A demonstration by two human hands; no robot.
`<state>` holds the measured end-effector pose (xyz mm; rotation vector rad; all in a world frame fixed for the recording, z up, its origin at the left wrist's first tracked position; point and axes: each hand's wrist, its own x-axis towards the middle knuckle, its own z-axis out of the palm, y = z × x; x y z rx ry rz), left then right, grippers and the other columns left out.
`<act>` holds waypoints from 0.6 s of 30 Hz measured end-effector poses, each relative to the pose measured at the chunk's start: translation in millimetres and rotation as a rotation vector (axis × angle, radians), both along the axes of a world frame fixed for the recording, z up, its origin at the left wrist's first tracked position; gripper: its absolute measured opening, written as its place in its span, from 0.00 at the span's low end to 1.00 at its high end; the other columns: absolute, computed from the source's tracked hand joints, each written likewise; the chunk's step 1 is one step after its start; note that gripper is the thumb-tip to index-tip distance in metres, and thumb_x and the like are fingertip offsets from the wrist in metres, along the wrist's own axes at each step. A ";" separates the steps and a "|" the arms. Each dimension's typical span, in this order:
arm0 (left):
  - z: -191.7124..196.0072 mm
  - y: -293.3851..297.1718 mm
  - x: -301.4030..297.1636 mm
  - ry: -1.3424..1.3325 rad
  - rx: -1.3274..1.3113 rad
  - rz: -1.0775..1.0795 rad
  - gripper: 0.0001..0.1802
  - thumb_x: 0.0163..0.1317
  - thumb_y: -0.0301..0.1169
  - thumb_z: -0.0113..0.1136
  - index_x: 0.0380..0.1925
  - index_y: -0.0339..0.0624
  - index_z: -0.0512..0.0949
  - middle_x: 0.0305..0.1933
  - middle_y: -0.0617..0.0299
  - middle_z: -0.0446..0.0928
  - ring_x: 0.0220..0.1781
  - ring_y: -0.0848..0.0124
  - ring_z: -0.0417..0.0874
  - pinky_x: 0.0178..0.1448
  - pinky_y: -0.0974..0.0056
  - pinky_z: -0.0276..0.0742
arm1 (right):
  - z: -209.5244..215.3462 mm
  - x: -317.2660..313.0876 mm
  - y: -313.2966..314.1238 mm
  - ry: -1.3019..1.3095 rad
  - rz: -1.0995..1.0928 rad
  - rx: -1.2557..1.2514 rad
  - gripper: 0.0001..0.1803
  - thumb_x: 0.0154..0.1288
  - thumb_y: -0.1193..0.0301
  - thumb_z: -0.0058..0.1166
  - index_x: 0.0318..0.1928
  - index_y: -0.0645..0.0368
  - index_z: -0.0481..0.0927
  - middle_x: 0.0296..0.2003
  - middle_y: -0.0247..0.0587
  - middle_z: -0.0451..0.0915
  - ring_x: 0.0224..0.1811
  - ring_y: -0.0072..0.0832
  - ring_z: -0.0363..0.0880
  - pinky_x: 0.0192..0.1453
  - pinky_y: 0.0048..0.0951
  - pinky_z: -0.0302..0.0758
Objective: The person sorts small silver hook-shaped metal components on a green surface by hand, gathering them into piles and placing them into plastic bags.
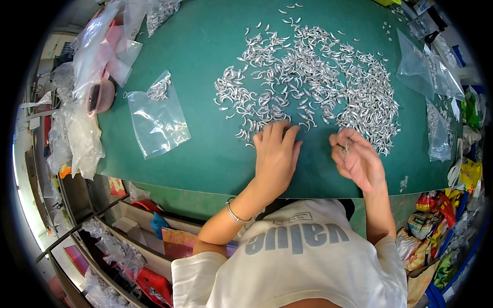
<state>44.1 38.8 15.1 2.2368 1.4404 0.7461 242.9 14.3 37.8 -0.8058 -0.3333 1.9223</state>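
A wide heap of small curved silver metal pieces (318,82) covers the middle of the green table mat (205,159). My left hand (276,154) lies palm down on the mat, its fingertips touching the heap's near edge. My right hand (357,159) is raised a little beside the heap, palm turned up, with the fingers pinched on a few silver pieces (345,148). A clear plastic bag (156,115) holding a small clump of the same pieces lies flat to the left of my left hand.
Crumpled clear bags (84,128) pile up at the table's left edge beside a pink round object (101,96). More clear bags (429,66) with pieces sit at the right edge. Colourful packets (436,215) and shelves with boxes lie below the table.
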 end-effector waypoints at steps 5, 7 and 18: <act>-5.1 11.0 15.3 0.035 0.012 0.009 0.17 0.49 0.24 0.62 0.42 0.41 0.74 0.45 0.59 0.70 0.45 0.61 0.70 0.46 0.59 0.59 | -18.3 -9.8 20.6 -1.428 -0.035 0.423 0.04 0.59 0.74 0.55 0.35 0.60 0.77 0.24 0.34 0.67 0.21 0.23 0.65 0.21 0.26 0.62; -10.7 12.8 18.1 0.057 0.008 0.005 0.15 0.49 0.24 0.62 0.40 0.41 0.74 0.44 0.59 0.71 0.44 0.61 0.70 0.46 0.59 0.59 | -21.7 -24.8 30.8 -1.758 -0.161 0.673 0.06 0.53 0.74 0.61 0.32 0.58 0.79 0.21 0.38 0.68 0.21 0.29 0.69 0.22 0.31 0.64; -10.1 7.0 -2.7 -0.511 -0.260 0.078 0.09 0.57 0.19 0.56 0.39 0.37 0.74 0.39 0.60 0.77 0.36 0.72 0.77 0.38 0.69 0.69 | -3.1 6.0 15.4 -0.069 -0.150 -0.040 0.03 0.62 0.77 0.52 0.36 0.63 0.75 0.26 0.27 0.67 0.25 0.12 0.59 0.24 0.16 0.57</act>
